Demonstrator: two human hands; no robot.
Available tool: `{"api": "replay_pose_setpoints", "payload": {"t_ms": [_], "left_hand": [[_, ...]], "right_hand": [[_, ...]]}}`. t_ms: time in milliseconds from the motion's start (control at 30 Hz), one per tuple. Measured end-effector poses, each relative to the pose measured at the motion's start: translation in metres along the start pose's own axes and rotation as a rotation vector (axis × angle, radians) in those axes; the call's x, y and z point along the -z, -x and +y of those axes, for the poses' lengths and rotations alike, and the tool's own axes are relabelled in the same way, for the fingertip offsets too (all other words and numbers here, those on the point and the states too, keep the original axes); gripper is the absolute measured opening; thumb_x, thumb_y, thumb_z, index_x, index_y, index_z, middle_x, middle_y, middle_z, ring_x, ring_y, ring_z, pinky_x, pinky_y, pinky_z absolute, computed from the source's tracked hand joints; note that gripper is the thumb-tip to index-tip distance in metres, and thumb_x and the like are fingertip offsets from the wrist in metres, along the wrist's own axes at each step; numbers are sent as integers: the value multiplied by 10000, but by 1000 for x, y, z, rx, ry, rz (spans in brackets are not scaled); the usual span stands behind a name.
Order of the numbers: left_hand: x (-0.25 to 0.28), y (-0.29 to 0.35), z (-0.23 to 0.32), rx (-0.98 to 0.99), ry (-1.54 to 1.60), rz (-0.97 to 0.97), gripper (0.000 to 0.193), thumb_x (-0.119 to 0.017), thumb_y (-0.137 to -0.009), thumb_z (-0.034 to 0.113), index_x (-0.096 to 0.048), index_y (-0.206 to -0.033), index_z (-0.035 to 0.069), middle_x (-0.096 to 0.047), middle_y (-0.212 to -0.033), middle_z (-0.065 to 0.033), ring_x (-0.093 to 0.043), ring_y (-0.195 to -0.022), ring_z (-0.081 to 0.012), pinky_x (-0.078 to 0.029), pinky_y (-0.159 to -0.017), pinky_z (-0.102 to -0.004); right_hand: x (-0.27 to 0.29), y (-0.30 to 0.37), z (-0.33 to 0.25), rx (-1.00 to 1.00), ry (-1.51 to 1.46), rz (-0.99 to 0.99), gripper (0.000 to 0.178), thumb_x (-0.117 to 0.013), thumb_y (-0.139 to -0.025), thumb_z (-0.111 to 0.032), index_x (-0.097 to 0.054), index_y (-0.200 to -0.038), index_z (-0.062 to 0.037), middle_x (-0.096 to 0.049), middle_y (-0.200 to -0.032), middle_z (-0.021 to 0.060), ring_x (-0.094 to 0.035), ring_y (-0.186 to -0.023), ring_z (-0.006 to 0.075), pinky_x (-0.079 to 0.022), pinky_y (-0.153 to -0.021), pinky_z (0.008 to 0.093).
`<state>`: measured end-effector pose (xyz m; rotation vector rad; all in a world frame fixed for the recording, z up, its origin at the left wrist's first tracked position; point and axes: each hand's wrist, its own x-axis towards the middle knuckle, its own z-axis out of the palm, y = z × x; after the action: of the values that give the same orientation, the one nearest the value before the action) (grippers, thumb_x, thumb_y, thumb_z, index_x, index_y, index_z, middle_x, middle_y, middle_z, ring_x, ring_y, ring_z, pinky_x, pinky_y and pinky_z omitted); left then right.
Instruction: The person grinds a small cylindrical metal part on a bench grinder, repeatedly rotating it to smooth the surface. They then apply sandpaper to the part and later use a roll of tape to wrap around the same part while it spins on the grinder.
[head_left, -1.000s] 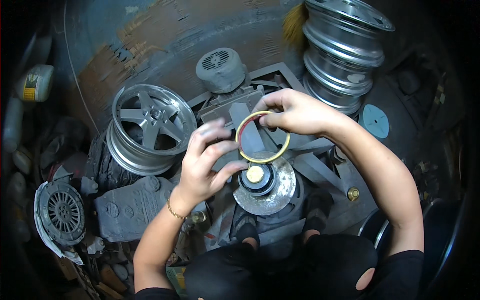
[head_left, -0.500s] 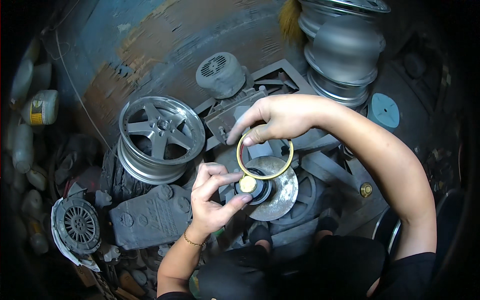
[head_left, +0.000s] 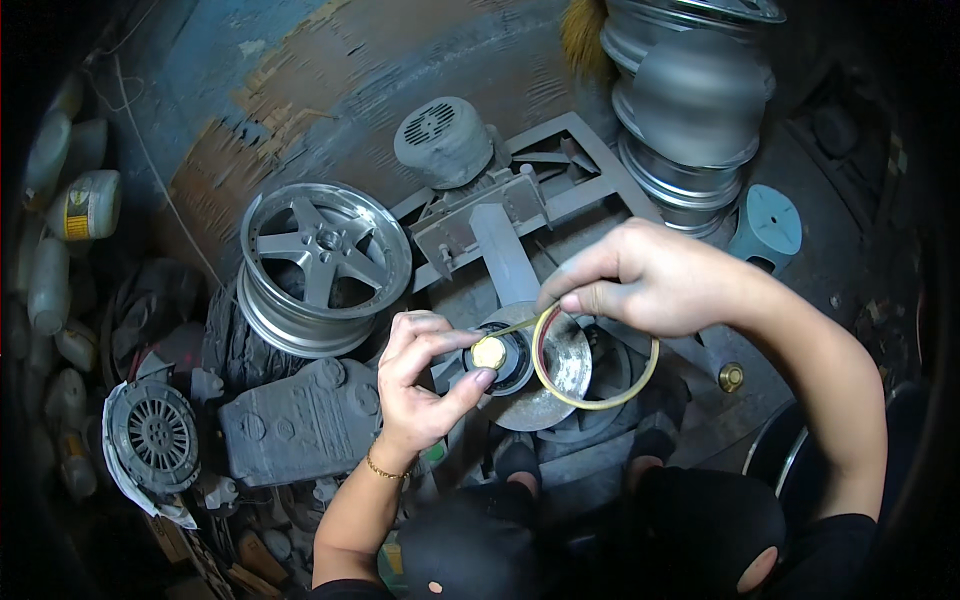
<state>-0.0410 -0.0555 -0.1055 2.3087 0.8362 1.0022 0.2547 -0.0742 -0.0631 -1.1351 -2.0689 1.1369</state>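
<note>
A nearly used-up roll of yellowish tape (head_left: 607, 403) hangs from my right hand (head_left: 645, 280), with thumb and fingers closed on its upper rim. A thin strip (head_left: 517, 326) runs from the roll to the yellow shaft end (head_left: 488, 352). My left hand (head_left: 420, 375) pinches around that shaft end, index finger at its top and thumb at its lower right. Behind it sit a dark hub (head_left: 515, 362) and a worn grey disc (head_left: 530, 408). Whether the yellow is tape or metal, I cannot tell.
A motor (head_left: 440, 140) is mounted on a metal frame (head_left: 600, 190) beyond the disc. A five-spoke wheel rim (head_left: 320, 255) stands left, near a dusty metal cover (head_left: 300, 425). Stacked rims (head_left: 685, 195), a blue stool (head_left: 770, 225) and a brass-coloured round piece (head_left: 731, 377) lie right.
My right hand has moved right and down with the tape roll, and a strip now stretches between the roll and the shaft end. My left hand stays at the shaft.
</note>
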Motion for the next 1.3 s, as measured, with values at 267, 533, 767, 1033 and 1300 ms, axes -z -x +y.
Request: {"api": "replay_pose_setpoints", "payload": {"t_ms": [267,533,767,1033,1300], "left_hand": [[-3,2,-2,-36,-51,47,334,-842,-700,139,-747,-999,25,-640,-970,-115,-593,-932,-264,-484,-844,-371],[11,8,20,30,-77,79,425,-821,-740,126,-730,-1139,11,-634,-1012,-135,-594,-951,-250,-496,-838,-356],[47,25,101,-414,-412,-225,538,-843,-699,473,-722,-1022,60,-679,-987,-64,-635,-984,-289,-401,-931,-471],[41,39,113,-327,-589,-397,285,-780,-801,222,-717,-1014,44,-618,-780,-33,-625,-829,-195,-370,-991,-497],[40,44,99,-169,-527,-234,233,-760,-829,215,-610,-714,80,-558,-571,-88,-586,-581,-264,-447,-909,-474]], "right_hand": [[-53,35,-17,-191,-210,231,229,-629,-972,-142,-742,-1159,-75,-742,-1048,200,-728,-992,309,-534,-889,369],[-101,44,-40,-316,-317,393,282,-593,-1005,-169,-703,-1231,-41,-742,-1078,206,-732,-1014,268,-538,-897,343],[-144,44,-54,-344,-396,530,351,-610,-1007,-197,-650,-1312,-27,-726,-1109,237,-722,-1030,195,-536,-878,318],[-184,31,-65,-186,-435,786,350,-609,-1011,-171,-642,-1299,25,-717,-808,214,-668,-746,85,-544,-686,303],[-174,21,-15,-166,0,1362,244,-594,-987,-173,-675,-1093,31,-659,-958,189,-667,-797,273,-529,-746,373]]}}
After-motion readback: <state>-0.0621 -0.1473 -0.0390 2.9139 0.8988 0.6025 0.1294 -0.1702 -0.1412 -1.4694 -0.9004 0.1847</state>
